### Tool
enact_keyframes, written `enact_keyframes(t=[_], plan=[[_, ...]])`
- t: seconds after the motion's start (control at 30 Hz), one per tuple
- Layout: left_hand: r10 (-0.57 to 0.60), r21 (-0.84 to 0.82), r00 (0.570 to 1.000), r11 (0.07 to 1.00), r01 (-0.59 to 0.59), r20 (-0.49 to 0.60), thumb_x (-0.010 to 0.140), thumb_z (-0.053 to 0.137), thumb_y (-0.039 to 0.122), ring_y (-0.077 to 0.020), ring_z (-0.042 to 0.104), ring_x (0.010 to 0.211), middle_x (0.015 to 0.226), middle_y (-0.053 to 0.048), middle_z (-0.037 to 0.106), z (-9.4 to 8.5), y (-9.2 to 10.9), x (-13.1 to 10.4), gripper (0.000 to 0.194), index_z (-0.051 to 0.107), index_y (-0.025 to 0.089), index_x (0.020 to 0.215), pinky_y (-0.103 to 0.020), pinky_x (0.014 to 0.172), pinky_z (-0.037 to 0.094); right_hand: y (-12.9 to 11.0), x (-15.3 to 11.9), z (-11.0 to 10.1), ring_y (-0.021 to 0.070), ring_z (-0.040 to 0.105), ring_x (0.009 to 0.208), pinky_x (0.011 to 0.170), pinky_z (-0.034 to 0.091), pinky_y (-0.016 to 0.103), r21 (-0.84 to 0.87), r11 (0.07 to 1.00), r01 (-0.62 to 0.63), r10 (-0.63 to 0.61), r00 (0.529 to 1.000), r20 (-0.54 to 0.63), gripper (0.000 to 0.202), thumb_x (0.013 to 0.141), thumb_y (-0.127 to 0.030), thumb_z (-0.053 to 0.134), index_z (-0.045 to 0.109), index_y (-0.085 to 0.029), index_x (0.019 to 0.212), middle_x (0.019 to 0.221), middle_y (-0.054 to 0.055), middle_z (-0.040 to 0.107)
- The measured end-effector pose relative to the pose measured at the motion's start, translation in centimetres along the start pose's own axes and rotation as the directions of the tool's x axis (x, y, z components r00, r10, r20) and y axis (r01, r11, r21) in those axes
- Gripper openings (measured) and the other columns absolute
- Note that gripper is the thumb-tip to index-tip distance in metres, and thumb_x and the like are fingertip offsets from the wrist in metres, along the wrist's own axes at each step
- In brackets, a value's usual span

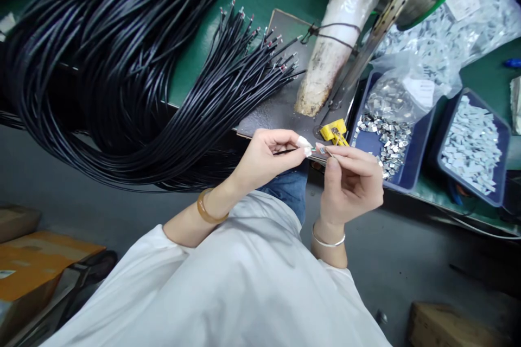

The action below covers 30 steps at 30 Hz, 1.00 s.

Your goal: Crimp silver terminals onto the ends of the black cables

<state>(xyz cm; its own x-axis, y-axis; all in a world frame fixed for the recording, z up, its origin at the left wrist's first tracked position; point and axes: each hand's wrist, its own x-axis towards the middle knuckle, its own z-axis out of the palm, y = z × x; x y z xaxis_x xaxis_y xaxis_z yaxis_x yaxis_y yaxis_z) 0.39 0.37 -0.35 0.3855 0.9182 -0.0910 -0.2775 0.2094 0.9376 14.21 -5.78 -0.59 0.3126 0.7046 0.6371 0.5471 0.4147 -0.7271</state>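
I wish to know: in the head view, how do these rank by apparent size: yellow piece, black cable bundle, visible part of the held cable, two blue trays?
1. Black cable bundle
2. Tray of metal pieces and tray of white pieces: too alike to rank
3. Yellow piece
4. Held cable, visible part only

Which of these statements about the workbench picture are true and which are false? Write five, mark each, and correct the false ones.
1. The left hand holds a black cable. True.
2. The right hand's bangle is brown. False: the right hand has a silver bangle.
3. The rightmost tray holds pale pieces. True.
4. The yellow object sits inside a tray. False: the yellow object is outside the trays.
5. The sleeves are white. True.
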Motion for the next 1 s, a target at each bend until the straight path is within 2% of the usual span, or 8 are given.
enact_keyframes(t=[0.17, 0.23, 0.33, 0.4, 0.47, 0.67, 0.8, 1.0], plan=[[-0.04, 0.029, 0.997, 0.999, 0.038, 0.065, 0.066, 0.078, 0.013, -0.0088, 0.058, 0.059, 0.065, -0.001, 0.069, -0.05, 0.11, 0.09, 0.004, 0.074, 0.012, 0.066, -0.019, 0.058, 0.048, 0.13, 0.34, -0.17, 0.0143, 0.073, 0.08, 0.068, 0.064, 0.03, 0.131, 0.959, -0.252, 0.242, 0.967, 0.085, 0.008, 0.089, -0.016, 0.068, 0.065, -0.023, 0.091, 0.091, 0.0, 0.071], [-0.049, 0.018, 0.997, 0.999, 0.048, 0.065, 0.066, 0.077, 0.013, -0.0086, 0.058, 0.059, 0.064, -0.001, 0.069, -0.02, 0.13, 0.09, 0.005, 0.072, 0.011, 0.067, -0.019, 0.057, 0.047, 0.07, 0.34, -0.29, 0.0143, 0.073, 0.079, 0.068, 0.064, 0.031, 0.133, 0.964, -0.229, 0.223, 0.973, 0.061, 0.009, 0.089, -0.015, 0.068, 0.066, -0.023, 0.09, 0.09, 0.0, 0.071], [-0.071, 0.013, 0.995, 0.997, 0.07, 0.069, 0.068, 0.077, 0.016, -0.0075, 0.053, 0.055, 0.059, 0.001, 0.063, 0.0, 0.21, 0.11, 0.008, 0.069, 0.012, 0.069, -0.019, 0.053, 0.043, -0.1, 0.17, -0.43, 0.0165, 0.073, 0.084, 0.073, 0.065, 0.035, 0.033, 0.996, -0.089, 0.088, 0.996, 0.012, 0.013, 0.086, -0.013, 0.07, 0.069, -0.025, 0.092, 0.091, 0.0, 0.073], [-0.073, 0.021, 0.994, 0.997, 0.072, 0.077, 0.069, 0.078, 0.018, -0.0057, 0.046, 0.05, 0.055, 0.003, 0.057, -0.04, 0.29, 0.16, 0.011, 0.068, 0.013, 0.069, -0.018, 0.048, 0.036, -0.13, 0.01, -0.41, 0.0173, 0.073, 0.086, 0.074, 0.064, 0.036, -0.039, 0.999, 0.011, -0.01, 1.0, 0.028, 0.017, 0.084, -0.011, 0.072, 0.07, -0.026, 0.093, 0.092, 0.0, 0.075], [-0.059, 0.02, 0.996, 0.998, 0.058, 0.072, 0.07, 0.078, 0.019, -0.0046, 0.04, 0.048, 0.053, 0.004, 0.051, -0.11, 0.36, 0.25, 0.012, 0.067, 0.013, 0.069, -0.018, 0.046, 0.032, -0.04, -0.09, -0.3, 0.0168, 0.073, 0.085, 0.073, 0.063, 0.034, -0.054, 0.997, 0.053, -0.051, 0.998, 0.038, 0.019, 0.084, -0.011, 0.072, 0.07, -0.025, 0.095, 0.092, 0.0, 0.076], [-0.027, 0.021, 0.998, 0.999, 0.026, 0.051, 0.07, 0.075, 0.018, -0.0043, 0.04, 0.05, 0.056, 0.004, 0.052, -0.04, 0.32, 0.42, 0.011, 0.066, 0.014, 0.071, -0.017, 0.048, 0.033, 0.09, 0.17, 0.04, 0.016, 0.074, 0.084, 0.074, 0.065, 0.034, 0.096, 0.984, -0.147, 0.148, 0.989, -0.006, 0.011, 0.091, -0.014, 0.063, 0.066, -0.023, 0.096, 0.093, 0.002, 0.073], [0.011, 0.081, 0.999, 0.997, -0.015, 0.041, 0.071, 0.074, 0.017, -0.0049, 0.043, 0.051, 0.055, 0.004, 0.053, 0.1, 0.28, 0.3, 0.009, 0.066, 0.013, 0.07, -0.017, 0.051, 0.037, -0.11, 0.3, 0.07, 0.0159, 0.073, 0.083, 0.071, 0.065, 0.032, 0.084, 0.983, -0.162, 0.16, 0.987, 0.036, 0.007, 0.091, -0.017, 0.065, 0.064, -0.023, 0.093, 0.091, 0.001, 0.073], [0.021, 0.119, 0.999, 0.993, -0.026, 0.043, 0.073, 0.073, 0.016, -0.005, 0.045, 0.05, 0.055, 0.004, 0.055, 0.01, 0.12, 0.12, 0.006, 0.068, 0.013, 0.072, -0.017, 0.049, 0.036, 0.44, 0.49, 0.29, 0.014, 0.072, 0.074, 0.066, 0.065, 0.031, 0.172, 0.956, -0.238, 0.25, 0.967, -0.051, 0.005, 0.093, -0.019, 0.063, 0.062, -0.023, 0.091, 0.085, -0.001, 0.071]])
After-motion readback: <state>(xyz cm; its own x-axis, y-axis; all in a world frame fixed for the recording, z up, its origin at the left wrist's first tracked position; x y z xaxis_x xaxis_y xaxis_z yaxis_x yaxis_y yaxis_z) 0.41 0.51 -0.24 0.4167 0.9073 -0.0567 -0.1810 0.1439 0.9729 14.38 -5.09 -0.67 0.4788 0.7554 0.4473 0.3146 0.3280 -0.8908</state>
